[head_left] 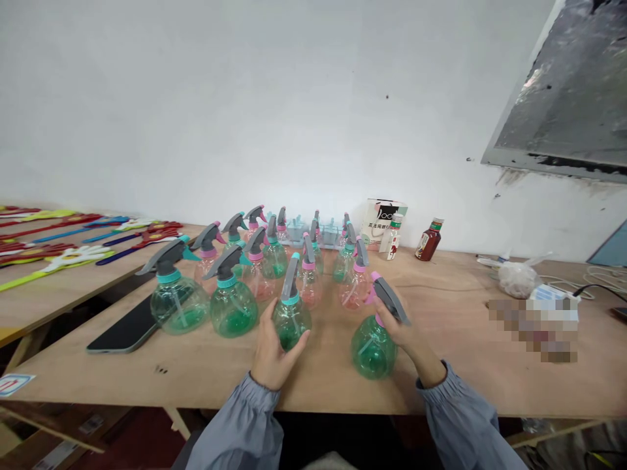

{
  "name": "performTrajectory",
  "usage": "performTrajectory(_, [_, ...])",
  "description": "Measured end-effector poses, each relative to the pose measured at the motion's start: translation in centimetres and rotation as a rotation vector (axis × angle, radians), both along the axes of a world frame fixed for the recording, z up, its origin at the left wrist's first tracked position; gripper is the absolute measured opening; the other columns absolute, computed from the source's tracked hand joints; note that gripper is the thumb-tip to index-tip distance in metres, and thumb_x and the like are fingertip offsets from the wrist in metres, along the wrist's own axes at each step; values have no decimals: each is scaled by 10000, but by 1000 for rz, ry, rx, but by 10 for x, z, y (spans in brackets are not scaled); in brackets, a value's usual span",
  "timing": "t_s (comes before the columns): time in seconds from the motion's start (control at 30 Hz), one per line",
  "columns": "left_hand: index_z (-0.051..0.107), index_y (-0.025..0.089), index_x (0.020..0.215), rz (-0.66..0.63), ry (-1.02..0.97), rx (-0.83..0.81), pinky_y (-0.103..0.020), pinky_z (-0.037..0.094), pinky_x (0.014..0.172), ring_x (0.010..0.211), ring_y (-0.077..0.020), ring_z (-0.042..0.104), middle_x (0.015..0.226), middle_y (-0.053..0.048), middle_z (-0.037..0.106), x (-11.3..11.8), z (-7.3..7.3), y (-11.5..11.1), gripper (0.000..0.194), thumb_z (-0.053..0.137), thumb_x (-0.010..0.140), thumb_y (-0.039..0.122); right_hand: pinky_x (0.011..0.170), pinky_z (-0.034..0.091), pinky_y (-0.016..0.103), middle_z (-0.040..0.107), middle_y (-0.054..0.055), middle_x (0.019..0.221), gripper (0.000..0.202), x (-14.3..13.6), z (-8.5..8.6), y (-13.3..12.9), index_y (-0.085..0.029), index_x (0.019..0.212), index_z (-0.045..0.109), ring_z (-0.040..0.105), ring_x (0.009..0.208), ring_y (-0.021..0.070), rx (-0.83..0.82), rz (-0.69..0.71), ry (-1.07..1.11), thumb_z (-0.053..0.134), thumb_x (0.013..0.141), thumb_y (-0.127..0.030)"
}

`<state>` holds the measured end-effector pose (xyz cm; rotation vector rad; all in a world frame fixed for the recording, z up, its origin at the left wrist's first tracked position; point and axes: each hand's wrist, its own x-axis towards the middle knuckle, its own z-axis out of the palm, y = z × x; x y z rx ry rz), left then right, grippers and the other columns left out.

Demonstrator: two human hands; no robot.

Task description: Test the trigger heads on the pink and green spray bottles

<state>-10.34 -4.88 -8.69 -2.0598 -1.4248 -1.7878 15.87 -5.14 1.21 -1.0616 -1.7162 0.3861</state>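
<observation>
My left hand is closed around the lower side of a round green spray bottle with a teal collar and grey head. To its right, my right hand grips the neck of a second green bottle, whose spray head is grey with a pink trigger. This bottle leans slightly. Beside my left hand stand two more green spray bottles with teal collars. Behind them, several green and pink spray bottles are grouped in rows.
A black phone lies at the left of the wooden table. Colourful hand-shaped items cover the left table. At the back are light-blue plastic pieces, a white box and a red-brown bottle. Bags and cables lie right.
</observation>
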Motion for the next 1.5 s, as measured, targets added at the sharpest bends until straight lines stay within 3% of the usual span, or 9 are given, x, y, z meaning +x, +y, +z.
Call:
performTrajectory(0.2, [264,174,1522,6,0,16,-543,501,1056,1284,-348,563,1386,-192,506,0,-1,1,811,685,877,427,798,603,392,717,64,953,437,2,6,-4,-236,1175,666,680,865,244,-23,-14,8,571,901,-563])
performTrajectory(0.5, [253,169,1530,-10,7,38,-538,492,1065,1295,-345,551,1394,-197,495,0,-1,1,806,675,891,422,686,543,351,667,43,816,385,0,3,0,-230,1008,715,601,722,210,-26,-15,15,561,908,-568])
performTrajectory(0.63, [246,170,1533,-19,11,26,-547,495,1056,1289,-349,552,1390,-198,496,0,0,1,807,671,895,421,654,526,333,661,19,837,475,10,2,-6,-237,1208,671,583,691,181,-147,-32,57,607,883,-577])
performTrajectory(0.8, [245,166,1532,-26,9,17,-547,495,1058,1297,-352,547,1392,-200,492,0,0,1,807,668,895,423,972,526,458,552,122,1399,993,20,-29,-25,-298,1480,380,602,1178,290,-58,-124,133,837,646,-583])
performTrajectory(0.93, [247,165,1531,-26,4,11,-550,496,1054,1290,-353,554,1389,-201,496,0,0,0,804,664,895,427,953,533,515,622,119,1197,801,38,-62,-26,-246,1313,496,638,1081,311,-122,-242,64,807,672,-613])
performTrajectory(1.0, [251,167,1530,-30,-3,10,-549,496,1054,1287,-351,558,1388,-200,500,0,0,0,797,661,897,428,942,532,518,614,112,1122,727,66,-68,-15,-232,1243,555,640,1022,306,-91,-315,24,768,691,-653])
performTrajectory(1.13, [264,164,1525,-24,-11,2,-557,491,1057,1293,-356,554,1389,-202,504,1,0,-1,787,657,898,432,929,520,544,545,154,1129,902,155,-59,31,-168,1206,630,594,1042,345,-63,-670,-25,746,554,-779])
performTrajectory(1.27, [272,164,1518,-22,-4,3,-548,501,1051,1281,-349,564,1373,-196,513,1,0,-1,777,658,898,431,998,465,538,632,174,1104,818,230,-44,88,-151,1195,624,578,1131,374,-105,-857,-58,748,608,-707])
performTrajectory(1.5, [258,173,1529,-26,18,-8,-541,503,1061,1300,-345,556,1383,-193,513,-2,-2,-2,788,668,899,409,1022,441,549,638,258,1270,654,258,-34,158,-114,1247,551,594,1209,409,-205,-1001,102,705,742,-499])
